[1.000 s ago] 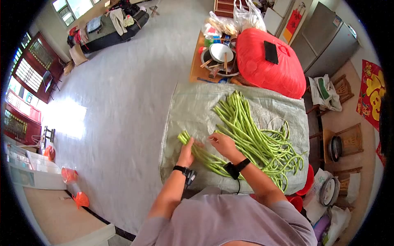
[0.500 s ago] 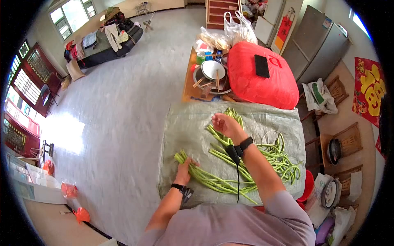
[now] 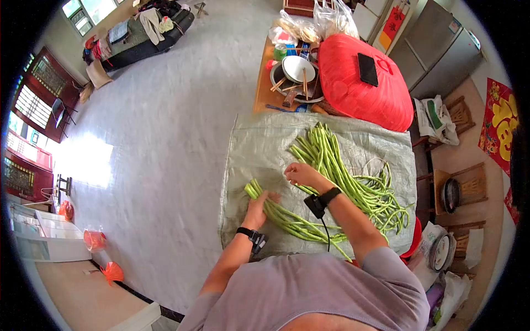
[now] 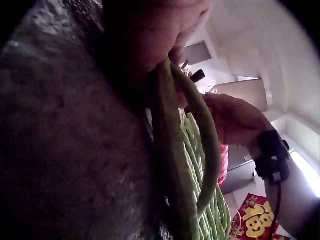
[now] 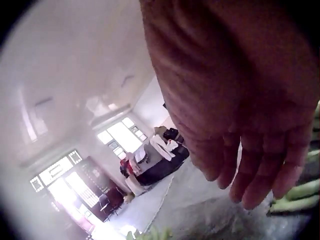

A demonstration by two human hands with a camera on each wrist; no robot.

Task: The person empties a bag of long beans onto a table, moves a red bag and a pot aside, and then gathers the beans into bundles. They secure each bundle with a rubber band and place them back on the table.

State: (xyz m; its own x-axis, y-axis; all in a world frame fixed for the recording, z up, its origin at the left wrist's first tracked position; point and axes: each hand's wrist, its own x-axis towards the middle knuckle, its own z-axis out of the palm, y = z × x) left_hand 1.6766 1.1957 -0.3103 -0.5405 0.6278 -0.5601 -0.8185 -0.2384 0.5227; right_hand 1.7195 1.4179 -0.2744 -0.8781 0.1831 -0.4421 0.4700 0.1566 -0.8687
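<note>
The left hand (image 3: 256, 208) grips a bundle of long green beans (image 3: 292, 222) near its cut ends, over the left part of a grey-green sheet (image 3: 243, 149). In the left wrist view the hand (image 4: 160, 40) is at the top, with beans (image 4: 172, 145) running down from it. Up and to the right of the bundle, the right hand (image 3: 303, 174) hovers beside the larger bean pile (image 3: 334, 160). Its fingers hang loosely bent in the right wrist view, where the hand (image 5: 235, 90) shows nothing held. Its fingertips in the head view are small and partly unclear.
Beyond the sheet stand a red cover (image 3: 359, 83) with a black phone (image 3: 367, 69) on it, a white bowl (image 3: 298, 69) with chopsticks and plastic bags (image 3: 335, 21). Wooden chairs (image 3: 472, 185) line the right wall. A red container (image 3: 413, 240) shows at the sheet's right edge.
Since half a second ago, the right hand has come back toward the body and closer to the left hand. The left hand keeps its grip on the bundle. The head view has shifted.
</note>
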